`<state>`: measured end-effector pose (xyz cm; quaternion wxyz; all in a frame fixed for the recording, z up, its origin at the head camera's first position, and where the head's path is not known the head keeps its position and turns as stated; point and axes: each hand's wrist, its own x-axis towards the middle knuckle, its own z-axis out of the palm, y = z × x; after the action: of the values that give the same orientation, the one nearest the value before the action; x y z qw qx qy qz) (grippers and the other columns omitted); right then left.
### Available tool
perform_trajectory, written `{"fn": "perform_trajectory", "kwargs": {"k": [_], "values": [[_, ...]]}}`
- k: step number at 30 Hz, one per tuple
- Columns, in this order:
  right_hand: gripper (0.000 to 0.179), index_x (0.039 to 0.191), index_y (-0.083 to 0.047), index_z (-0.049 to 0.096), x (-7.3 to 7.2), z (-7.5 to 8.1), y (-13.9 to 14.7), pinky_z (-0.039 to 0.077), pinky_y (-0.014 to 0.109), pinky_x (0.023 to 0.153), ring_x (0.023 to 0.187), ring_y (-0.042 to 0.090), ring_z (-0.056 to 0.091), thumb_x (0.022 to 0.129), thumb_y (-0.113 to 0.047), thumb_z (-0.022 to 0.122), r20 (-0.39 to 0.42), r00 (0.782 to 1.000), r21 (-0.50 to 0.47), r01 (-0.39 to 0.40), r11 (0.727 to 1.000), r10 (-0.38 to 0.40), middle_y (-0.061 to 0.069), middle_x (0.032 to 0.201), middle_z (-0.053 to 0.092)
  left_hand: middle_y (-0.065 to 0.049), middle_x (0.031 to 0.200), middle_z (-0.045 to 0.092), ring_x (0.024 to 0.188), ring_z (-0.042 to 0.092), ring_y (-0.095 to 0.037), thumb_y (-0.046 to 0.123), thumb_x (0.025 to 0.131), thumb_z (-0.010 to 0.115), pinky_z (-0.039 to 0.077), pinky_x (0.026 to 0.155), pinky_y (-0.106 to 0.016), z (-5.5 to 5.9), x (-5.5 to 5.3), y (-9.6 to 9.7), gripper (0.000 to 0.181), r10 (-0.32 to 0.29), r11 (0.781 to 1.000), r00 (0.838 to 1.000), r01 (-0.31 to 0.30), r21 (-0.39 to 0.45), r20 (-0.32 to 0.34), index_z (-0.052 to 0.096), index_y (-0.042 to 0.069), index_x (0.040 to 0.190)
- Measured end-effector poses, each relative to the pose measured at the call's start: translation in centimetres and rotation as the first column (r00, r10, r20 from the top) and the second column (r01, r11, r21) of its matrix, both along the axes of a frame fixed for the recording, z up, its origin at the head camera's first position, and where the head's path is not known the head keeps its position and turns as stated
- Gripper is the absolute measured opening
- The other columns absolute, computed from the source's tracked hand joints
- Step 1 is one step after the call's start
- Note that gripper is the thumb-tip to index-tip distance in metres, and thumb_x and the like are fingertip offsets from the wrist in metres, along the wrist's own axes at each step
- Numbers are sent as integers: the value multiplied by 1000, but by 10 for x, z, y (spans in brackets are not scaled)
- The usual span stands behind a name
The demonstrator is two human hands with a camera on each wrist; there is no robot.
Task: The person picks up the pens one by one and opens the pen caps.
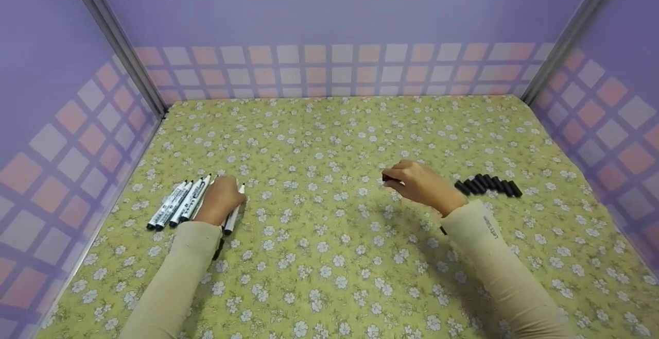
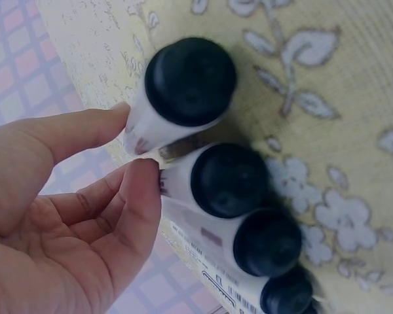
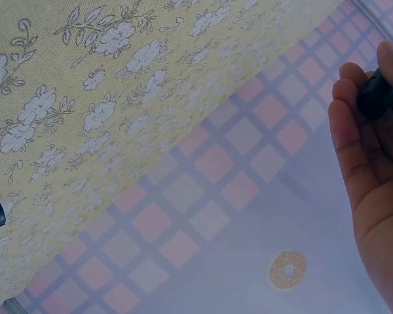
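My left hand point(image 1: 221, 200) is at the right end of a row of white whiteboard markers point(image 1: 193, 201) with black ends. In the left wrist view, its thumb and forefinger pinch the outermost marker point(image 2: 190, 82), which lies on or just above the cloth. Beside it, other markers point(image 2: 229, 180) lie close together. Over the middle right of the table, my right hand point(image 1: 419, 182) pinches a small black marker cap point(image 3: 376, 95) between thumb and fingers. Several similar black caps point(image 1: 488, 184) lie in a slanting row to the right of that hand.
A floral yellow cloth point(image 1: 329, 256) covers the table. Purple walls point(image 1: 329, 14) with a checked band enclose its back and sides. Partly hidden by the left sleeve is a dark object point(image 1: 218, 250); another small black piece point(image 1: 444, 230) shows beside the right cuff.
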<state>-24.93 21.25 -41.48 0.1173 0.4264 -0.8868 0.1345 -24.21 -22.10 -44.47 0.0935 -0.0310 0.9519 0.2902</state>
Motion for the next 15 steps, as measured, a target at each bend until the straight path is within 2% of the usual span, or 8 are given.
{"fn": "perform_trajectory", "kwargs": {"k": [4,9,15], "values": [[25,112,3,69,-2,0,2,57,29,67,79,21,69,91,-8,65,10,1000,-7,-1,1000,1,15,94,71,4,51,17,46,19,-11,4,91,52,25,46,-28,1,0,-1,45,-10,1000,1000,10,-25,-6,26,18,57],[22,109,2,70,-4,-1,7,57,30,68,79,21,69,90,-8,66,9,1000,-21,5,1000,-4,14,92,71,4,48,20,45,16,-11,5,92,44,21,43,-27,2,-1,-1,41,-31,997,998,28,-72,-47,30,17,56],[19,106,0,71,-5,0,16,56,31,66,77,20,68,90,-9,66,19,999,-29,49,998,-49,12,90,71,3,47,26,42,22,-11,10,96,45,23,43,-28,6,-3,5,37,-51,992,994,39,-123,-96,37,15,60]]}}
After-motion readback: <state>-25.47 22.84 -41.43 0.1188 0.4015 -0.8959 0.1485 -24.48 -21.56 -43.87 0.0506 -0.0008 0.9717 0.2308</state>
